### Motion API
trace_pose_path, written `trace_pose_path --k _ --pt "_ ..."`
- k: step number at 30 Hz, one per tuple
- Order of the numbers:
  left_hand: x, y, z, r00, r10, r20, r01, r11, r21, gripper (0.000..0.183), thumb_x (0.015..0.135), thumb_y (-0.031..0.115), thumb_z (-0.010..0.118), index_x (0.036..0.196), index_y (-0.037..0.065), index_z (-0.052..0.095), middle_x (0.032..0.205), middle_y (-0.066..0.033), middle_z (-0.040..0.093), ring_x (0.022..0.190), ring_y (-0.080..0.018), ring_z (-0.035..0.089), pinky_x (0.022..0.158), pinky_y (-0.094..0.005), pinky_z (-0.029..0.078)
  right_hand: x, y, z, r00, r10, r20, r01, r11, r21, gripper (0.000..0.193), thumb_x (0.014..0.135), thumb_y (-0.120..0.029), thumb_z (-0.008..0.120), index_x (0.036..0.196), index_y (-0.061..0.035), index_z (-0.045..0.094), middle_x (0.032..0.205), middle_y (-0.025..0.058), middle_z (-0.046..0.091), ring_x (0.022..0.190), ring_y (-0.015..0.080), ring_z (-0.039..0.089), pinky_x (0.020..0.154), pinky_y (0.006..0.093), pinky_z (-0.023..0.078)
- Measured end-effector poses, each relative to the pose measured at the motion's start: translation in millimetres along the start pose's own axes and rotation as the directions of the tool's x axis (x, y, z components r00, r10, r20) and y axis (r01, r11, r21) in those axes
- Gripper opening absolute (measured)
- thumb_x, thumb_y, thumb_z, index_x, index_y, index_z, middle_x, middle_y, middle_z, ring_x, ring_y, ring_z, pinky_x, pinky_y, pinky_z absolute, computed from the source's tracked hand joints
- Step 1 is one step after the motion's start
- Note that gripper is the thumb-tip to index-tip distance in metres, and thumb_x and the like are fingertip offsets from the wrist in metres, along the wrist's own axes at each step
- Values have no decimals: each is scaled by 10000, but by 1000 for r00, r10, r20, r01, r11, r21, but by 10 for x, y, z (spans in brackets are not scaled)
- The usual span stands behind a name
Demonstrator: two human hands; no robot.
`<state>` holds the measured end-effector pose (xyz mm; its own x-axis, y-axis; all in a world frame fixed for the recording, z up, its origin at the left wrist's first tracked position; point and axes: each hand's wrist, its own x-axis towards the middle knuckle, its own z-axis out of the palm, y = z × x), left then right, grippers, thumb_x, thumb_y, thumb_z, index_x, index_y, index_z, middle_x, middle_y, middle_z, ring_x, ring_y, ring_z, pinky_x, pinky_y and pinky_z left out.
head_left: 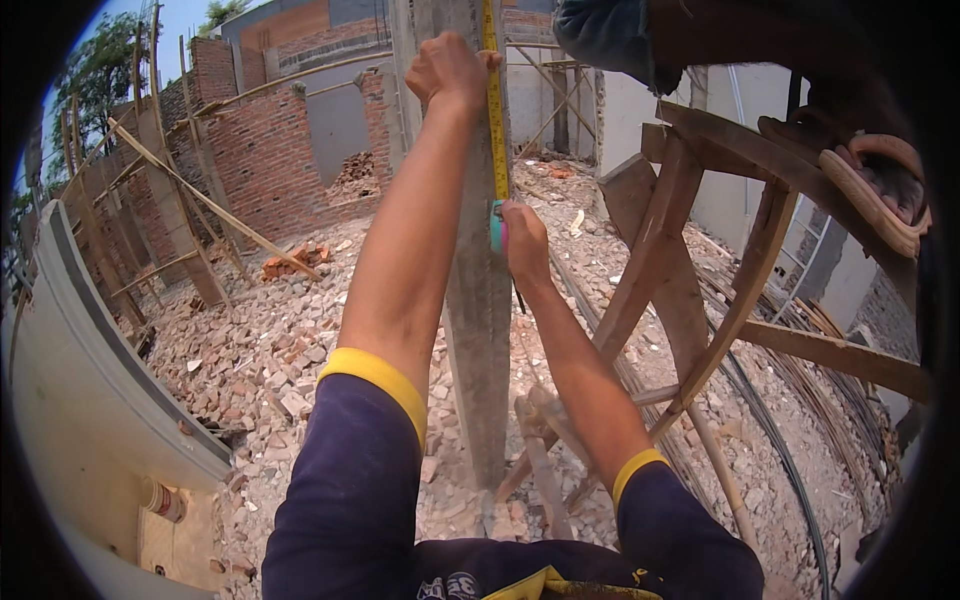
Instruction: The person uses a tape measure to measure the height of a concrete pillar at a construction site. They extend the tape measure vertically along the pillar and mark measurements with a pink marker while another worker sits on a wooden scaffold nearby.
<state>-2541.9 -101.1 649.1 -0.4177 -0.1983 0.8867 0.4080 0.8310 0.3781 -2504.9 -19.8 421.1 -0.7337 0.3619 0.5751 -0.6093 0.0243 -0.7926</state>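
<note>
A grey concrete column (pixel 478 340) stands upright in front of me. The yellow blade of a tape measure (pixel 497 135) runs vertically along its right side. High on the column, my left hand (pixel 446 72) is closed at the blade, with its thumb side against it; the other fingertips are partly hidden. Lower down, my right hand (pixel 527 238) is wrapped around the teal and pink tape measure case (pixel 497 228), and a dark strap hangs below it.
A person's sandalled foot (pixel 880 185) rests on wooden scaffolding (pixel 665 250) at the right. Broken brick rubble (pixel 290 350) covers the ground. Long rods (pixel 780 430) lie at the right. A curved-looking pale wall (pixel 100 380) stands at the left, brick walls (pixel 265 150) behind.
</note>
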Motion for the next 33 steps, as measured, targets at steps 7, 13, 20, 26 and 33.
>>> trace_pose_path --k 7,13,20,26,33 --pt "5 -24 -31 998 63 -8 -62 993 105 579 689 650 739 885 106 762 868 -125 728 831 -286 720 686 -397 530 8 47 39 998 -43 -48 43 999 -8 443 974 -372 511 1094 38 629 887 50 589 848 125 535 794 283 433" --pt "65 49 24 999 47 -19 -46 997 63 555 707 634 735 911 119 756 867 -122 731 852 -282 717 755 -423 503 101 25 -5 1000 -25 -18 24 999 -26 438 972 -370 519 1095 36 629 936 69 619 895 133 556 823 286 437" --pt "-27 -85 277 936 190 -295 -215 975 -53 321 743 504 763 805 193 716 798 -8 709 709 -213 678 786 -421 378 59 22 50 995 -62 -74 65 997 43 408 968 -363 528 1045 25 629 879 46 587 838 130 530 788 281 431" --pt "-38 -187 435 823 314 -474 -371 928 -29 205 758 435 748 861 263 707 879 59 684 807 -163 659 790 -424 346 80 57 33 992 -113 -58 113 994 -9 416 958 -358 538 1062 35 625 899 75 602 863 140 545 808 285 435" --pt "-2 -314 504 742 447 -500 -503 864 25 149 804 429 706 894 312 715 890 90 640 798 -139 633 755 -413 322 55 25 60 993 -88 -77 88 996 -9 408 953 -352 534 1057 34 620 896 87 612 868 151 561 799 295 439"
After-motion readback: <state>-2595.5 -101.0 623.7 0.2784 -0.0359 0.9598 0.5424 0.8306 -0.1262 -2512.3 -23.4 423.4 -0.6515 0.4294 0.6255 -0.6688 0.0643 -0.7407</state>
